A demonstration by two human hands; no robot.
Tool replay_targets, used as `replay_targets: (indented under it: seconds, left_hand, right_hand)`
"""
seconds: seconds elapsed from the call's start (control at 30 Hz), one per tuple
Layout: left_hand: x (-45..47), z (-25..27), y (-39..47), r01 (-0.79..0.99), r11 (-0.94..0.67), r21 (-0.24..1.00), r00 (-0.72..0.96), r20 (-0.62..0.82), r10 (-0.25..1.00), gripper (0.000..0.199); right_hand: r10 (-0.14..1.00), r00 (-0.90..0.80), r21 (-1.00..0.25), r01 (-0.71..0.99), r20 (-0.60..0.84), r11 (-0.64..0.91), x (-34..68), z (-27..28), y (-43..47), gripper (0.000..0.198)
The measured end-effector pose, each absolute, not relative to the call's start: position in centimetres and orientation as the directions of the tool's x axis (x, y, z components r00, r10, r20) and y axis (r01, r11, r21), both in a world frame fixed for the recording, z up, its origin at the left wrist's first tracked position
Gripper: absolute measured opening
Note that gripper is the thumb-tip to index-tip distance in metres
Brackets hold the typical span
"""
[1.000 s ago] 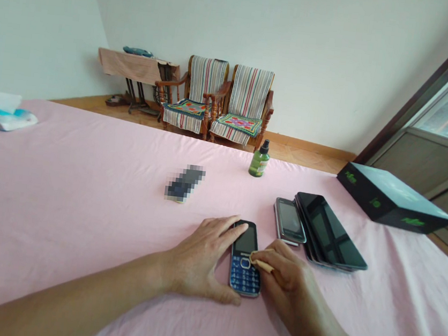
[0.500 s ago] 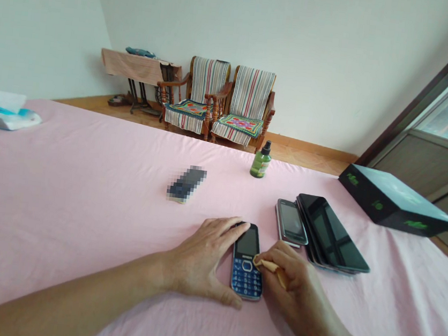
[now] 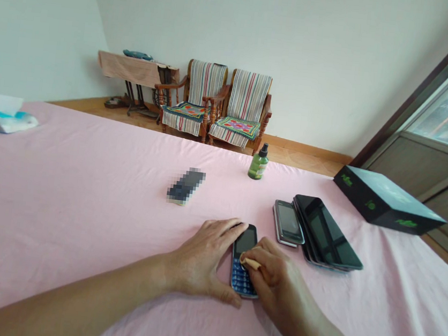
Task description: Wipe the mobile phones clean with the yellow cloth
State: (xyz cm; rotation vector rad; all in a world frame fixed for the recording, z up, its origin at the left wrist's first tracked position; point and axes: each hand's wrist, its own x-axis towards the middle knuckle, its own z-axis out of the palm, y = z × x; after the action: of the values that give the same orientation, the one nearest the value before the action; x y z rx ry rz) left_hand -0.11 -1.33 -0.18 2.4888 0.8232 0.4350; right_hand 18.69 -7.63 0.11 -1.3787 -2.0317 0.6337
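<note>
A dark blue keypad phone (image 3: 242, 282) lies face up on the pink cloth. My left hand (image 3: 203, 260) braces it from the left, fingertips over its upper edge and the thumb along its lower left side. In my right hand (image 3: 279, 274) a small folded yellowish cloth (image 3: 251, 263) is pinched between thumb and fingers. The cloth presses on the phone around the navigation key, below the screen. My right fingers cover part of the keypad and the phone's right side.
To the right lie a small silver-edged phone (image 3: 288, 224) and a stack of black tablets or large phones (image 3: 328, 231). Behind them are a black box (image 3: 390, 200) and a green spray bottle (image 3: 258, 164). A pixelated dark device (image 3: 186, 186) lies further back; a tissue pack (image 3: 1, 115) is far left.
My right hand has moved left across the phone, taking the cloth from the keypad's right edge to its upper middle. My left hand stays in place on the phone.
</note>
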Motion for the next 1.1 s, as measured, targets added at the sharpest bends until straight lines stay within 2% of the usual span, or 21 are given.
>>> replay_targets:
  seconds: [0.27, 0.43, 0.63, 0.77, 1.1]
  left_hand:
    - [-0.2, -0.4, -1.3, 0.411, -0.722, 0.557, 0.773, 0.207, 0.600, 0.110]
    - [-0.1, -0.4, -1.3, 0.433, -0.712, 0.553, 0.767, 0.188, 0.613, 0.112]
    - [0.0, 0.1, -1.5, 0.498, -0.689, 0.527, 0.758, 0.121, 0.641, 0.117]
    - [0.0, 0.3, -1.6, 0.518, -0.684, 0.514, 0.761, 0.087, 0.642, 0.115]
    - [0.0, 0.0, -1.4, 0.475, -0.700, 0.533, 0.766, 0.140, 0.627, 0.111]
  right_hand:
    - [0.912, -0.342, -0.626, 0.666, 0.226, 0.405, 17.4, 0.5, -7.3, 0.023]
    - [0.905, -0.362, -0.632, 0.653, 0.223, 0.417, 17.6, 0.4, -7.3, 0.022]
    - [0.944, -0.286, -0.667, 0.672, 0.168, 0.322, 19.4, 0.8, -7.4, 0.021]
    - [0.961, -0.231, -0.631, 0.725, 0.154, 0.276, 20.4, 0.9, -7.4, 0.021]
    - [0.910, -0.320, -0.636, 0.651, 0.264, 0.413, 19.0, 0.6, -7.4, 0.023]
